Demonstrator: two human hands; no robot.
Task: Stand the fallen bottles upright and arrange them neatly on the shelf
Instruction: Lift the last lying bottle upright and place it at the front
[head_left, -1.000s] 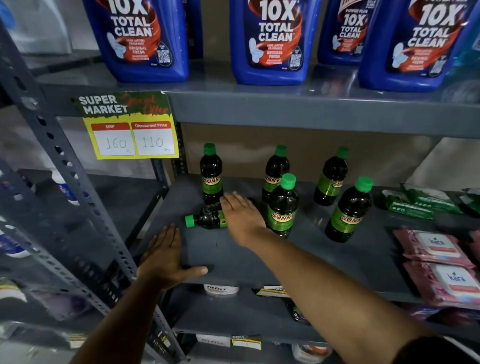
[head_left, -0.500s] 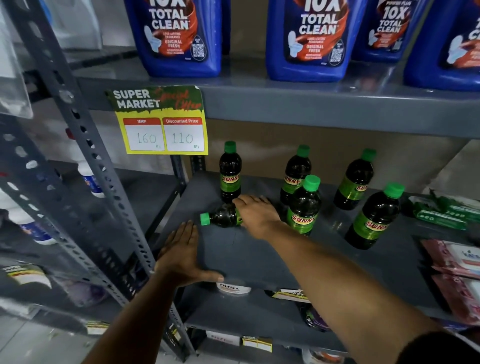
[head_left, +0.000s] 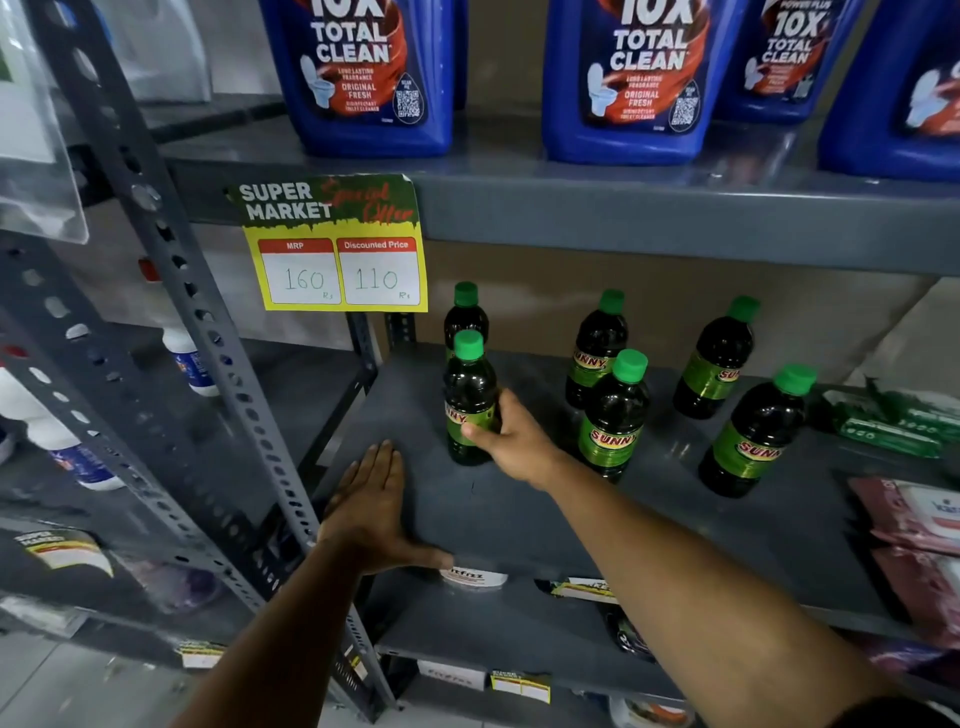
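head view: our right hand (head_left: 511, 441) is wrapped around the label band of the dark bottle (head_left: 469, 402), thumb in front at 6 o'clock of the label and fingers curled behind, clamped on it. the bottle stands upright on the grey shelf (head_left: 498, 514), green cap at 12 o'clock, directly in front of the back-row bottle (head_left: 464, 312). our left hand (head_left: 371, 506) lies flat on the shelf edge at 7 o'clock of the bottle, fingers together, thumb hooked over the lip, holding nothing.

to finish well, we judge the base should sit fully flat before we let go (a slight wobble could tip it into its neighbour). we'd line it up with the front-row bottle (head_left: 613, 415) at 3 o'clock, label facing out, then ease the fingers off straight sideways. four others stand already, so little remains but spacing.
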